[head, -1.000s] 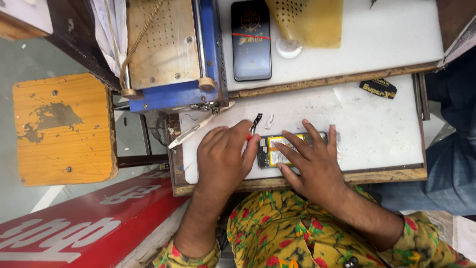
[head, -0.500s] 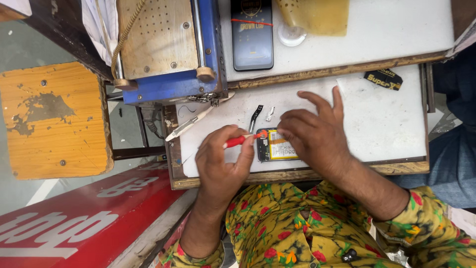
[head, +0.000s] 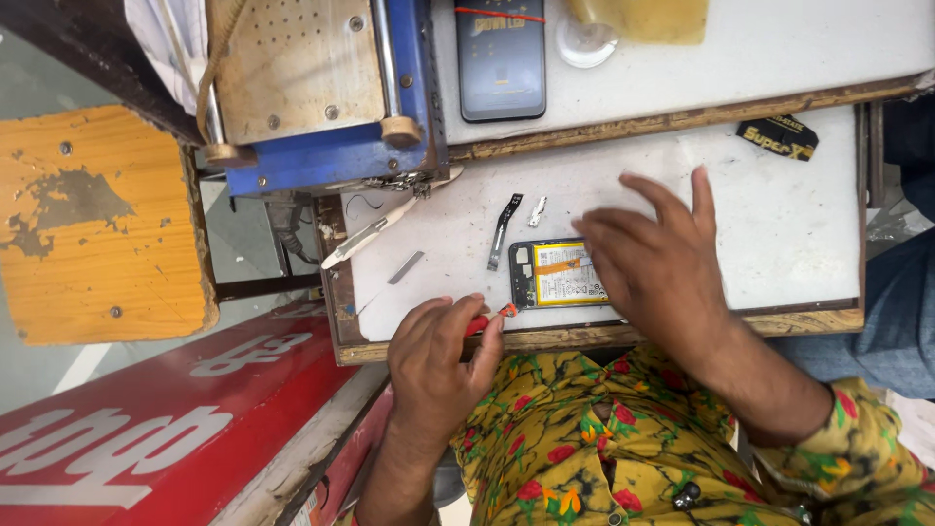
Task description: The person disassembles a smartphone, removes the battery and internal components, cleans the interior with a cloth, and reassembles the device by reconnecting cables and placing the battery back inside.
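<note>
Since the earlier frame, left hand (head: 438, 356) has withdrawn toward the bench edge, fingers clamped on a red-handled tool (head: 490, 319). Right hand (head: 654, 255), fingers spread apart, rests on the opened phone (head: 557, 274) on the white worktop (head: 779, 224).

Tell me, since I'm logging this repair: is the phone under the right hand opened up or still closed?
Opened. The phone lies with its back off, yellow battery and inner parts showing, beside the right hand.
</note>
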